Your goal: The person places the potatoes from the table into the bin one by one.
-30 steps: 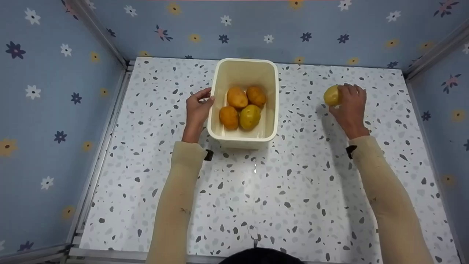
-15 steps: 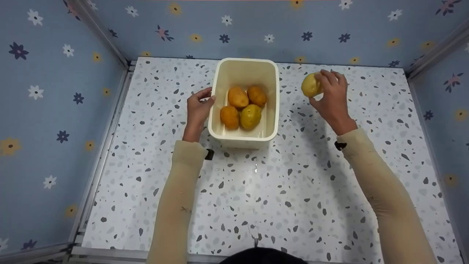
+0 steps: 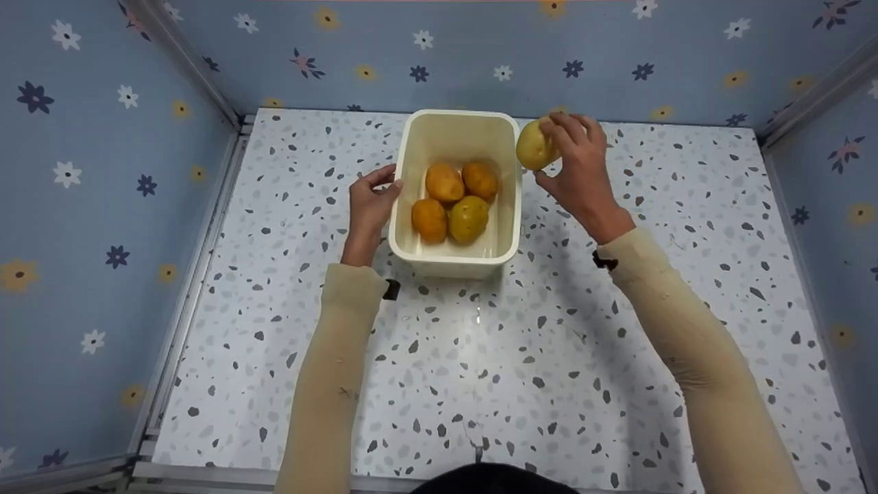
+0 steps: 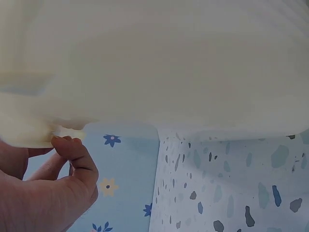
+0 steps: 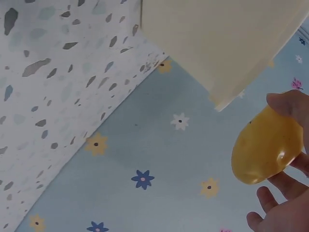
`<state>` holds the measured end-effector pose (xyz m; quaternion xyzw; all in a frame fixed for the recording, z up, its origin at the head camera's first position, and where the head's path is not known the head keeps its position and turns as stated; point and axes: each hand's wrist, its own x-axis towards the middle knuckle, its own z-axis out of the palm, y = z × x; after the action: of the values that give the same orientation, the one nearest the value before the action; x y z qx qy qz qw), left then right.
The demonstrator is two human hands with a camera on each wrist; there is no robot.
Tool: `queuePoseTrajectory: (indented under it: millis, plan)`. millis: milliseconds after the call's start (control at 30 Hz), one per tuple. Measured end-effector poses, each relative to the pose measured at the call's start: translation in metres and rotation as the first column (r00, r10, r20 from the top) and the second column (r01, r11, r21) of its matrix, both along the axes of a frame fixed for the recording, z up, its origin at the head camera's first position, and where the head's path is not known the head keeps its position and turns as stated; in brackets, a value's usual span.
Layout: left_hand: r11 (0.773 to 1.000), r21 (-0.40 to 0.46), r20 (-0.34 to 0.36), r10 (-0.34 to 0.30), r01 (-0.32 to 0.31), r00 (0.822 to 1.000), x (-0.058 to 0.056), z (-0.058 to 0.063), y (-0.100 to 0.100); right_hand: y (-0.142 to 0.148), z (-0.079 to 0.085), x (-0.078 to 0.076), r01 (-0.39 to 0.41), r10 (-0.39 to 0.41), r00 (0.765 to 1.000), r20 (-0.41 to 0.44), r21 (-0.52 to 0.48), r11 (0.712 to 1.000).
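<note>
A cream plastic bin (image 3: 457,269) stands on the speckled table, with several orange and yellow-green mangoes (image 3: 468,219) lying in its bottom. My left hand (image 3: 369,209) grips the bin's left rim between thumb and fingers; the left wrist view shows the fingertips at the rim's edge. Up beside the right rim, my right hand (image 3: 582,171) holds a yellow mango (image 3: 534,145) between thumb and fingers. In the right wrist view this smooth mango (image 5: 265,147) is raised and just outside the bin wall (image 5: 222,43).
Blue flowered panels (image 3: 466,55) rise behind the table and at both sides. The white speckled tabletop (image 3: 480,384) stretches around the bin, with a metal rail (image 3: 240,473) along the front edge.
My right hand has lifted the yellow mango and carried it left from the right part of the table to the bin's right rim. The left hand and the bin have stayed put.
</note>
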<state>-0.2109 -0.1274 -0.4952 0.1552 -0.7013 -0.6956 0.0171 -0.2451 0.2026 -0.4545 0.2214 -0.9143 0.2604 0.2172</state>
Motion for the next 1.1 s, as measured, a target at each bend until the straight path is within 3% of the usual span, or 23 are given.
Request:
queuePoseTrajectory:
  millis: [667, 1100]
  plan:
    - [1.0, -0.014, 0.031, 0.008, -0.008, 0.999, 0.002, 0.0, 0.0, -0.058, 0.023, 0.004, -0.144, 0.142, 0.989, 0.027, 0.077, 0.987]
    - [0.999, -0.03, 0.037, 0.014, -0.013, 0.999, 0.001, -0.001, 0.0, -0.089, 0.032, -0.001, -0.185, 0.16, 0.973, 0.165, 0.154, 0.971]
